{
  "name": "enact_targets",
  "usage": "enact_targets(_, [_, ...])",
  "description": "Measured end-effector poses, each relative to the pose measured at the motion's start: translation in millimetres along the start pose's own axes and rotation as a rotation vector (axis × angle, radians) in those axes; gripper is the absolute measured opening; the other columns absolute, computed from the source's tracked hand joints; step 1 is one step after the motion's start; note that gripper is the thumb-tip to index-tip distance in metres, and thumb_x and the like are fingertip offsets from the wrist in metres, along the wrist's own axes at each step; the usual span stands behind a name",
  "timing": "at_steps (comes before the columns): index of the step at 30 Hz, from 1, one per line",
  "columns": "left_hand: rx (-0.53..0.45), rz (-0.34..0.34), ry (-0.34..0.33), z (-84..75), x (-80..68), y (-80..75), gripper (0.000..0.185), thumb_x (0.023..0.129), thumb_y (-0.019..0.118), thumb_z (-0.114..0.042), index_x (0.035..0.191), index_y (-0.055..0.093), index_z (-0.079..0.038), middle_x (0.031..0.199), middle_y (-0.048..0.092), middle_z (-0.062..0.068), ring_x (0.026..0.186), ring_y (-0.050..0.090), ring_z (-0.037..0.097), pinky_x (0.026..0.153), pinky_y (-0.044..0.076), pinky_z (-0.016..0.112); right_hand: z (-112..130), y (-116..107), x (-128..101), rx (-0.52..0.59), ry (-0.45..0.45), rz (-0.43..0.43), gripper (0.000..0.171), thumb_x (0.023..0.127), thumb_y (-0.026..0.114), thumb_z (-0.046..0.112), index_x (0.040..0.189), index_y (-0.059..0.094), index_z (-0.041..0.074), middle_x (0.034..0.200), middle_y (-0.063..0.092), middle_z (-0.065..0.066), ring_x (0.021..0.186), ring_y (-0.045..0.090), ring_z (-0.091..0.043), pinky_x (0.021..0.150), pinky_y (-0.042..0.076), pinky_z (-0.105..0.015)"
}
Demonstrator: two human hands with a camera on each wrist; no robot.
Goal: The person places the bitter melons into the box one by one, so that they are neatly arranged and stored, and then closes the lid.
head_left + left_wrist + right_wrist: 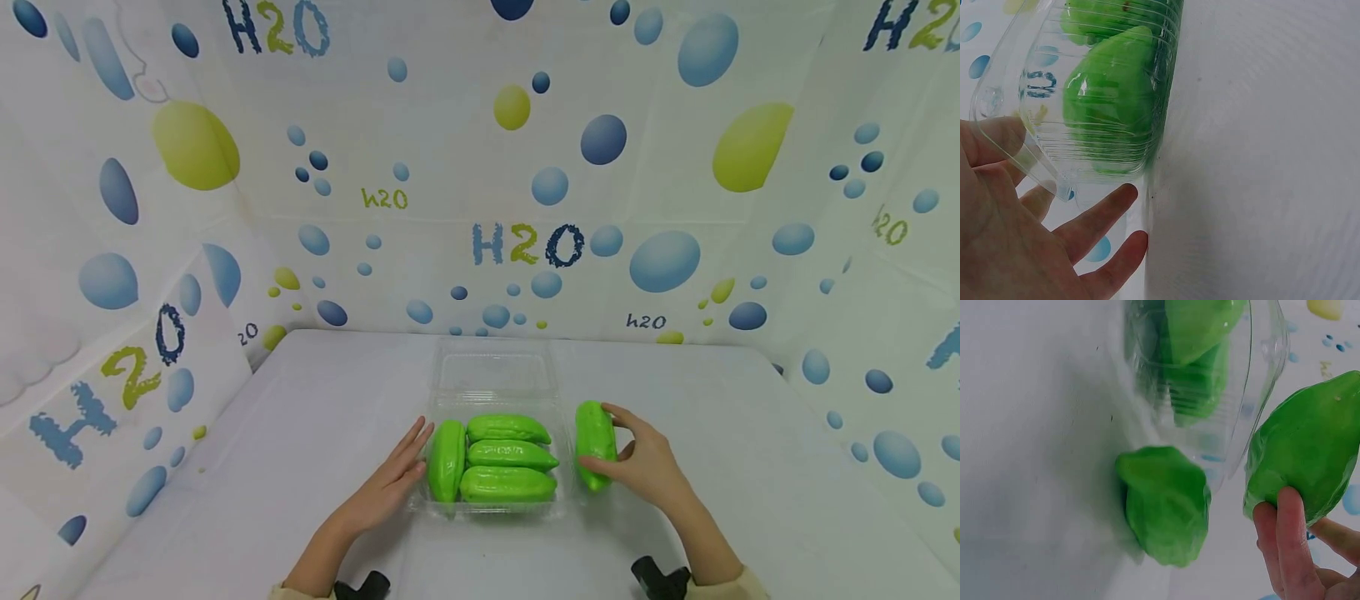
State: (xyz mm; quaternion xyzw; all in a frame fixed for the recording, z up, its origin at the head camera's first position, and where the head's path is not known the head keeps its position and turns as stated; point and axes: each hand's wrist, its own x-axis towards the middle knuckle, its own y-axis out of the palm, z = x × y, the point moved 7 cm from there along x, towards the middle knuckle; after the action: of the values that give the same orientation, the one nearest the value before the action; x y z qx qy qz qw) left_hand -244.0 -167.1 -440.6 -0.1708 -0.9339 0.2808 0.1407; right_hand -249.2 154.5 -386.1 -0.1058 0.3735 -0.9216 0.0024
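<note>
A clear plastic clamshell box (498,510) holds several glossy green fruits, each long with a pointed end. One fruit (447,462) lies along the box's left side, with others (510,484) stacked crosswise beside it. My left hand (386,487) rests against the box's left wall, fingers extended; its fingertips (1124,195) are near the corner. To the right of the box, my right hand (645,462) grips another green fruit (596,442) between thumb and fingers, raised above the table. Beneath it a loose green fruit (1166,509) lies by the box, hidden in the head view.
The box's lid (491,371) is folded back, away from me, on the white table (322,392). A curtain (450,108) printed with blue and yellow-green drops stands behind the table and along its sides.
</note>
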Motion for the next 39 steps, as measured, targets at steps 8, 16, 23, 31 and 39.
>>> enact_targets(8, [-0.009, -0.003, 0.001, 0.7, 0.3, -0.2, 0.050, 0.100, 0.036, -0.016, 0.146, 0.019, -0.008, 0.152, 0.003, 0.014, 0.137, 0.001, 0.036, 0.104, 0.009, 0.061, 15.1, 16.2, 4.2, 0.038, -0.016, 0.015, 0.081, 0.065, 0.082, 0.035, 0.133, 0.046, 0.009, 0.120, 0.053, -0.019, 0.064, 0.052, -0.015, 0.054, 0.045, -0.026])
enact_targets(16, [0.011, -0.007, 0.001, 0.8, 0.8, 0.7, 0.050, 0.100, 0.036, -0.016, 0.146, 0.019, -0.008, 0.152, 0.003, 0.015, 0.137, 0.002, 0.037, 0.103, 0.009, 0.061, 26.1, 31.5, 7.4, 0.064, -0.020, 0.030, 0.081, 0.063, 0.084, 0.033, 0.133, 0.047, 0.011, 0.118, 0.054, -0.015, 0.064, 0.053, -0.015, 0.054, 0.046, -0.026])
enact_targets(23, [0.013, -0.006, -0.003, -0.9, -0.3, -0.2, 0.050, 0.100, 0.035, -0.019, 0.146, 0.019, -0.010, 0.153, 0.003, 0.011, 0.138, 0.001, 0.033, 0.105, 0.007, 0.058, 33.2, 42.5, 10.2, 0.082, -0.015, 0.029, 0.081, 0.062, 0.085, 0.031, 0.132, 0.049, 0.011, 0.117, 0.055, -0.013, 0.061, 0.052, -0.013, 0.053, 0.045, -0.026])
enact_targets(31, [0.018, -0.003, -0.007, -2.1, -0.7, 0.1, 0.050, 0.101, 0.034, -0.020, 0.146, 0.019, -0.009, 0.153, 0.003, 0.011, 0.138, 0.001, 0.032, 0.105, 0.007, 0.058, 43.4, 55.7, 15.6, 0.085, -0.038, 0.047, 0.083, 0.061, 0.085, 0.034, 0.132, 0.049, 0.013, 0.118, 0.056, -0.012, 0.060, 0.053, -0.010, 0.054, 0.046, -0.026])
enact_targets(39, [0.022, -0.006, -0.010, -1.9, -1.0, 0.1, 0.050, 0.101, 0.034, -0.020, 0.146, 0.019, -0.010, 0.153, 0.003, 0.010, 0.138, 0.001, 0.033, 0.105, 0.007, 0.059, 57.7, 71.0, 20.2, 0.067, -0.098, 0.079, 0.081, 0.063, 0.083, 0.039, 0.131, 0.049, 0.012, 0.117, 0.056, -0.011, 0.060, 0.052, -0.008, 0.056, 0.046, -0.024])
